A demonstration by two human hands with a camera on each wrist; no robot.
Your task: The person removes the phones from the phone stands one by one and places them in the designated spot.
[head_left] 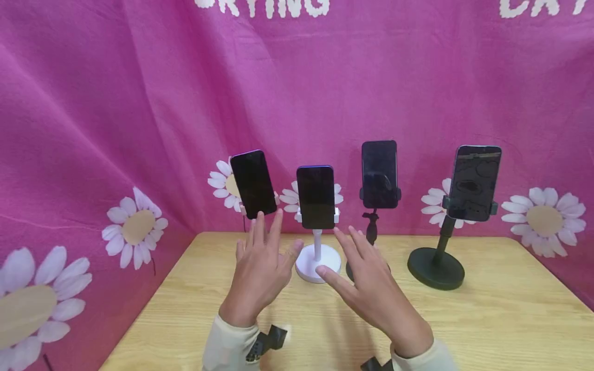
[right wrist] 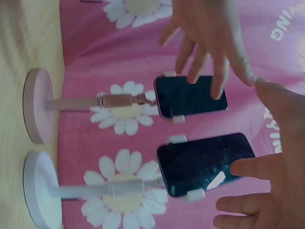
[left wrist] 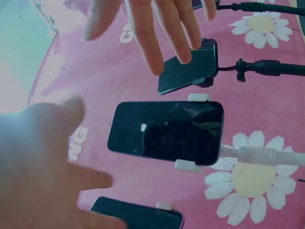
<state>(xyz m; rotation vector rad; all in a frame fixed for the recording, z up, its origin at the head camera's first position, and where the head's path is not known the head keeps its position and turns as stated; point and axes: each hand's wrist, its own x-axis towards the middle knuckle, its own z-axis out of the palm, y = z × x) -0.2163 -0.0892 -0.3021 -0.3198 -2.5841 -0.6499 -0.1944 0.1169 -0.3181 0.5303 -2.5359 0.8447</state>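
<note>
My left hand (head_left: 261,275) hovers with fingers spread, holding nothing. In the head view its fingertips overlap the lower edge of the leftmost phone (head_left: 253,184); contact cannot be told. A pink stand (right wrist: 78,103), seen in the right wrist view, carries that phone. To the right, my right hand (head_left: 371,283) is also raised with straight, parted fingers and grips nothing. Between and beyond the hands, a dark phone (head_left: 315,197) sits in the white clamp of a white stand (head_left: 317,252). Both hands hide parts of the stands in the head view.
A third phone (head_left: 380,174) is clamped on a thin black stand (head_left: 372,226), partly behind the right hand. Farther right, another phone (head_left: 475,183) tilts on a black round-based stand (head_left: 436,268). All stand on a wooden table (head_left: 501,309) before a pink flowered cloth (head_left: 297,93).
</note>
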